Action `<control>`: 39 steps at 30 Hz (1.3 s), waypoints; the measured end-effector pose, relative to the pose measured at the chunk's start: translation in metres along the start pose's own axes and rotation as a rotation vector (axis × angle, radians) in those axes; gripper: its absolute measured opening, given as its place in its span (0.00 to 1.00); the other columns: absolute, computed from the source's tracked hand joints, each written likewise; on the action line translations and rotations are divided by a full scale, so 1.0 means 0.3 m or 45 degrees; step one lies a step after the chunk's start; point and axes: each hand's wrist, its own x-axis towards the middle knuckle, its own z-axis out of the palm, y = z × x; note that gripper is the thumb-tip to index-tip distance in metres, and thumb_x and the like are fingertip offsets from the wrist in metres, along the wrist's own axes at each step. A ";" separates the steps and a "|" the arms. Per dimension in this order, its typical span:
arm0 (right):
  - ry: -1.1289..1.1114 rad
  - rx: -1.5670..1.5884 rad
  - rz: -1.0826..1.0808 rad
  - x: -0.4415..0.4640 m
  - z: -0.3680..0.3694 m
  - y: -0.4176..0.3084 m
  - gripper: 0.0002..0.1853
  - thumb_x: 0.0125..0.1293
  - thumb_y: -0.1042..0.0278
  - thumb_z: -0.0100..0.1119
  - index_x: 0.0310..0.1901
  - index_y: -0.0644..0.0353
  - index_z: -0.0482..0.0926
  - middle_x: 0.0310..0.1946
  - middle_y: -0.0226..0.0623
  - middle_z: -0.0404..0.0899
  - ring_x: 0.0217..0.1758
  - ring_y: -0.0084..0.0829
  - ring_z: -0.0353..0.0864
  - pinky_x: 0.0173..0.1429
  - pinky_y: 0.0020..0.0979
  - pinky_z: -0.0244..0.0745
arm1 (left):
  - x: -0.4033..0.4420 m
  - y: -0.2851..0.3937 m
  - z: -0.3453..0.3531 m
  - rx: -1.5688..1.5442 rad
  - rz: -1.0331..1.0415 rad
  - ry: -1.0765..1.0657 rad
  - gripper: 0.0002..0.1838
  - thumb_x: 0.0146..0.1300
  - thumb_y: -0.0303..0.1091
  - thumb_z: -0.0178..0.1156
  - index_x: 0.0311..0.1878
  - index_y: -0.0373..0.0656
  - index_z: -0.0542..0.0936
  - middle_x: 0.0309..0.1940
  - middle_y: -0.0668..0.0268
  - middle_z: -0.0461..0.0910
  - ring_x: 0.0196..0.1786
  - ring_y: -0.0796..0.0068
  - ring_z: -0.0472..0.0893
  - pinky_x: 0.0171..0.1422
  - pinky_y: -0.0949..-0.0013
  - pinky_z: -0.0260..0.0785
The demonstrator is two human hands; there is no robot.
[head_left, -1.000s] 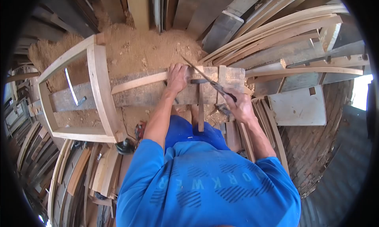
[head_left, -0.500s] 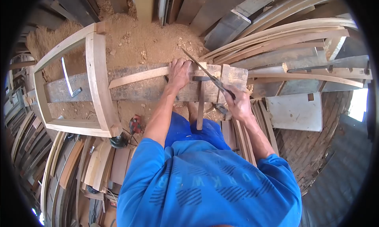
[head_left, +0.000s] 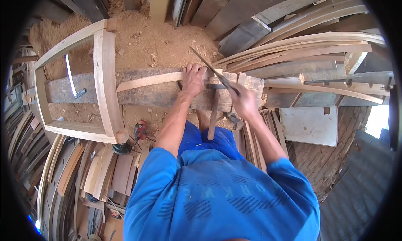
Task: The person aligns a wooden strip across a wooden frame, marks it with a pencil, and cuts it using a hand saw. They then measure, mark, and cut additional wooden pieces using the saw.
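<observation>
Now, at the near side, the blue shirt (head_left: 222,195) is facing the plank (head_left: 155,96), and a red tool (head_left: 141,129) is lying on the ground to the left. A narrow wooden bar (head_left: 212,119) is extending from the plank toward the knees. The right hand (head_left: 244,103) is gripping the handsaw (head_left: 208,65); its fingers are curling round the handle, but blur is hiding their exact spacing, so that cannot be told. Compared with half a second ago, this hand is sitting farther forward and left, closer to the other hand; the saw is apparently advancing on a stroke, with its tip reaching past the plank's far edge. Beside the blade, the left hand (head_left: 194,79) is pressing down on the pale wooden strip (head_left: 150,81), its fingers bending over the wood and lying close together. The strip is resting along the plank, its free end pointing left toward the wooden frame (head_left: 103,69), which is standing across the plank. Beyond, sawdust (head_left: 150,40) is covering the ground, and curved boards (head_left: 326,36) are lying stacked at far right.
</observation>
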 end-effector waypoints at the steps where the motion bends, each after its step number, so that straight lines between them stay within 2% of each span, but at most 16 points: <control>1: 0.125 -0.079 -0.227 0.086 0.068 0.024 0.16 0.73 0.69 0.62 0.58 0.65 0.86 0.41 0.58 0.88 0.44 0.50 0.92 0.50 0.44 0.83 | -0.006 0.002 0.009 0.006 -0.006 -0.008 0.27 0.52 0.22 0.68 0.58 0.50 0.84 0.55 0.65 0.78 0.62 0.55 0.73 0.69 0.52 0.64; 2: 0.261 -0.154 -0.469 0.156 0.122 0.048 0.16 0.74 0.67 0.62 0.58 0.65 0.86 0.43 0.58 0.88 0.46 0.54 0.91 0.52 0.45 0.83 | 0.003 -0.014 0.023 0.022 -0.006 -0.001 0.27 0.52 0.22 0.68 0.58 0.50 0.84 0.55 0.65 0.78 0.62 0.55 0.72 0.69 0.52 0.64; 5: 0.130 -0.018 -0.475 0.097 0.051 0.053 0.19 0.73 0.66 0.61 0.62 0.63 0.83 0.44 0.58 0.88 0.49 0.64 0.86 0.55 0.49 0.82 | -0.025 0.004 0.022 0.021 -0.031 -0.044 0.27 0.53 0.21 0.68 0.59 0.50 0.84 0.55 0.65 0.78 0.62 0.56 0.72 0.69 0.53 0.64; 6: 0.070 -0.066 -0.296 0.012 -0.013 0.015 0.18 0.73 0.67 0.61 0.61 0.63 0.84 0.48 0.59 0.87 0.52 0.61 0.87 0.57 0.48 0.82 | 0.003 -0.006 0.012 0.023 -0.047 -0.039 0.27 0.53 0.21 0.68 0.59 0.51 0.84 0.54 0.65 0.78 0.62 0.56 0.72 0.69 0.53 0.64; 9: 0.030 -0.063 -0.220 -0.167 -0.143 0.064 0.17 0.74 0.69 0.61 0.60 0.63 0.85 0.40 0.56 0.89 0.42 0.51 0.93 0.47 0.46 0.85 | -0.005 -0.012 0.023 -0.007 -0.012 0.021 0.27 0.53 0.21 0.69 0.59 0.51 0.84 0.54 0.65 0.78 0.61 0.56 0.72 0.68 0.53 0.64; 11: 0.116 -0.190 -0.343 -0.135 -0.112 0.068 0.17 0.74 0.67 0.63 0.60 0.62 0.86 0.39 0.56 0.89 0.39 0.45 0.93 0.47 0.40 0.85 | 0.000 -0.006 0.020 0.013 -0.023 0.015 0.25 0.54 0.22 0.68 0.58 0.51 0.85 0.53 0.65 0.78 0.61 0.56 0.72 0.67 0.54 0.64; 13: -0.001 -0.107 -0.077 0.030 -0.013 -0.006 0.17 0.74 0.68 0.62 0.60 0.61 0.86 0.41 0.59 0.88 0.44 0.48 0.93 0.49 0.42 0.85 | 0.000 0.005 0.009 0.004 -0.025 0.027 0.23 0.57 0.24 0.65 0.58 0.50 0.86 0.53 0.65 0.78 0.60 0.57 0.73 0.65 0.55 0.64; 16: 0.193 -0.301 -0.522 0.200 0.103 -0.002 0.17 0.74 0.66 0.63 0.61 0.60 0.85 0.42 0.59 0.88 0.46 0.46 0.93 0.51 0.41 0.84 | 0.010 0.004 0.004 0.044 -0.072 -0.051 0.24 0.56 0.24 0.66 0.58 0.50 0.86 0.53 0.66 0.78 0.61 0.58 0.72 0.66 0.54 0.64; 19: -0.036 -0.056 -0.117 -0.007 -0.063 -0.018 0.18 0.74 0.63 0.62 0.61 0.60 0.85 0.44 0.59 0.88 0.48 0.54 0.91 0.52 0.48 0.85 | 0.008 0.011 -0.001 0.028 -0.101 -0.061 0.25 0.56 0.24 0.67 0.59 0.51 0.85 0.54 0.67 0.78 0.62 0.58 0.72 0.66 0.53 0.63; 21: 0.052 -0.147 -0.279 -0.166 -0.141 0.079 0.17 0.75 0.69 0.63 0.61 0.65 0.84 0.41 0.58 0.89 0.42 0.47 0.93 0.48 0.42 0.84 | 0.005 0.016 0.002 0.020 -0.096 -0.051 0.26 0.55 0.24 0.67 0.60 0.52 0.85 0.55 0.66 0.78 0.62 0.57 0.72 0.68 0.52 0.63; 24: 0.117 -0.099 -0.326 -0.143 -0.108 0.109 0.17 0.75 0.70 0.64 0.61 0.66 0.84 0.39 0.57 0.89 0.38 0.46 0.92 0.46 0.42 0.84 | -0.006 0.014 0.010 0.034 -0.090 -0.037 0.25 0.57 0.24 0.67 0.60 0.52 0.85 0.55 0.66 0.78 0.62 0.57 0.72 0.67 0.52 0.63; 26: 0.029 -0.099 -0.128 0.045 0.018 0.045 0.17 0.75 0.69 0.63 0.61 0.65 0.84 0.39 0.57 0.89 0.38 0.50 0.92 0.46 0.43 0.84 | 0.003 0.016 0.014 0.038 -0.086 -0.020 0.24 0.58 0.25 0.66 0.59 0.52 0.85 0.55 0.66 0.79 0.62 0.58 0.72 0.66 0.52 0.63; 28: 0.163 -0.183 -0.401 0.204 0.129 0.040 0.17 0.74 0.65 0.62 0.60 0.62 0.85 0.42 0.59 0.88 0.42 0.55 0.90 0.48 0.46 0.82 | 0.007 0.011 0.008 0.031 -0.088 -0.006 0.24 0.58 0.25 0.66 0.60 0.51 0.85 0.54 0.66 0.79 0.61 0.57 0.72 0.66 0.52 0.64; 31: 0.083 -0.105 -0.376 0.126 0.046 0.027 0.17 0.74 0.66 0.62 0.60 0.62 0.85 0.44 0.59 0.87 0.46 0.54 0.90 0.52 0.47 0.82 | 0.009 0.027 -0.016 0.006 -0.080 -0.004 0.23 0.58 0.25 0.66 0.59 0.50 0.85 0.52 0.65 0.80 0.61 0.55 0.73 0.66 0.52 0.65; 35: -0.023 -0.139 -0.132 -0.199 -0.175 0.081 0.17 0.74 0.70 0.63 0.61 0.64 0.85 0.45 0.55 0.90 0.52 0.46 0.93 0.58 0.39 0.83 | -0.006 0.013 0.020 -0.034 -0.071 0.042 0.23 0.57 0.24 0.65 0.58 0.50 0.86 0.52 0.65 0.79 0.60 0.55 0.73 0.67 0.52 0.65; 39: 0.039 -0.115 -0.146 -0.009 -0.031 0.065 0.19 0.73 0.70 0.61 0.62 0.61 0.84 0.41 0.60 0.88 0.46 0.54 0.92 0.51 0.47 0.85 | 0.009 0.016 0.006 0.015 -0.076 0.018 0.25 0.56 0.24 0.66 0.59 0.50 0.85 0.54 0.65 0.78 0.61 0.57 0.72 0.67 0.53 0.64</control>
